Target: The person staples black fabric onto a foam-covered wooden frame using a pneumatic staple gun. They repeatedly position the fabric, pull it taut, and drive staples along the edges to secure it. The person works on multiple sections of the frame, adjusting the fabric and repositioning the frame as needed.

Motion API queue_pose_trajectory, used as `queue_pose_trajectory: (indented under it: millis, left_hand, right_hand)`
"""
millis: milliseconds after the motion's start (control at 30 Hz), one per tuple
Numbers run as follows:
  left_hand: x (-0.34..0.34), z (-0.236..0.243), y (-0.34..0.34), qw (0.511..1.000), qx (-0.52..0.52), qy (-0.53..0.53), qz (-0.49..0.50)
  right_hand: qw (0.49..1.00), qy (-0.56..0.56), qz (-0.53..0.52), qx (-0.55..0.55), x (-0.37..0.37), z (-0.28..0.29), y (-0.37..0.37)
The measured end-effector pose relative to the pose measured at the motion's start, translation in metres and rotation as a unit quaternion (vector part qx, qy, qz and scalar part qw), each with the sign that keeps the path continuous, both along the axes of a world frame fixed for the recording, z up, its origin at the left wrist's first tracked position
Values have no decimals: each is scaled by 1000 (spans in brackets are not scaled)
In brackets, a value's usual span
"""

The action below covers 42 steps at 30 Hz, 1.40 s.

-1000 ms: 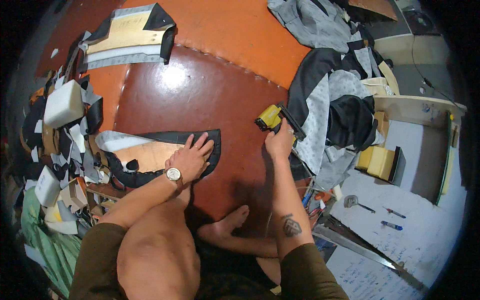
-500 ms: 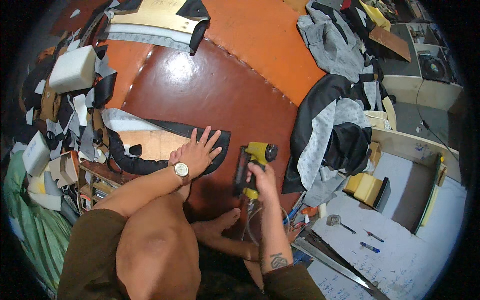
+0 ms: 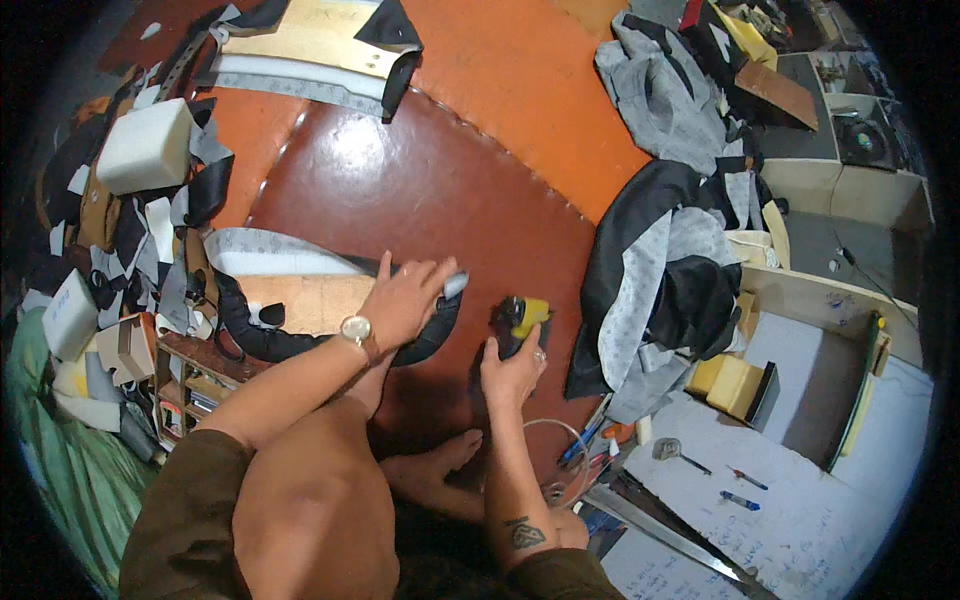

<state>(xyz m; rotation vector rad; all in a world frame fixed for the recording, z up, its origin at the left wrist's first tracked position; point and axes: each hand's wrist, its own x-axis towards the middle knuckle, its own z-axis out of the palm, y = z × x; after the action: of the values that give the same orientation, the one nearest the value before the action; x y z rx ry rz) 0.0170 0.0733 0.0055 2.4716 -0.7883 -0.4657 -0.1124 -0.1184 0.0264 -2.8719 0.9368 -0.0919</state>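
Observation:
A wooden panel [image 3: 318,300] wrapped along its edges in black cover fabric [image 3: 270,343] lies in front of me. My left hand [image 3: 405,305], with a watch at the wrist, is bent over its right end. Its fingers are curled on the fabric edge, where a small grey fold shows at the fingertips. To the right, my right hand [image 3: 515,372] has thumb and fingers around a yellow and black staple gun [image 3: 530,316], which is tilted over the brown surface. The gun's lower part is hidden by the hand.
Another wooden panel with black fabric [image 3: 300,40] lies at the far left. Black and grey fabric [image 3: 640,290] is heaped on the right. Fabric scraps and a white foam block [image 3: 145,146] crowd the left. A white board [image 3: 760,500] with pens is at lower right.
My left hand has gone from lying spread on the panel to curled fingers at its right end, turning up a grey fold. The staple gun has tipped over and moved slightly right.

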Motion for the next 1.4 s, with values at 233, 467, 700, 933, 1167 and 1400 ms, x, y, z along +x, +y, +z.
queue_pose_trajectory:
  millis: [233, 467, 700, 933, 1167, 1400]
  left_hand:
    - [73, -16, -16, 992, 42, 107, 52]
    - [94, -31, -24, 973, -7, 212, 95]
    - [105, -33, -35, 973, 25, 220, 60]
    - [104, -50, -24, 971, -52, 233, 29]
    - [81, -30, -18, 960, -136, 243, -9]
    - [31, -18, -13, 947, -211, 242, 28]
  right_hand:
    - [969, -16, 70, 237, 62, -8, 23]
    - [965, 25, 74, 250, 87, -42, 16]
    - [966, 111, 169, 158, 106, -27, 8]
    - [899, 313, 301, -58, 129, -11, 66]
    - [924, 311, 218, -39, 89, -18, 100]
    - [956, 255, 128, 73, 56, -51, 105]
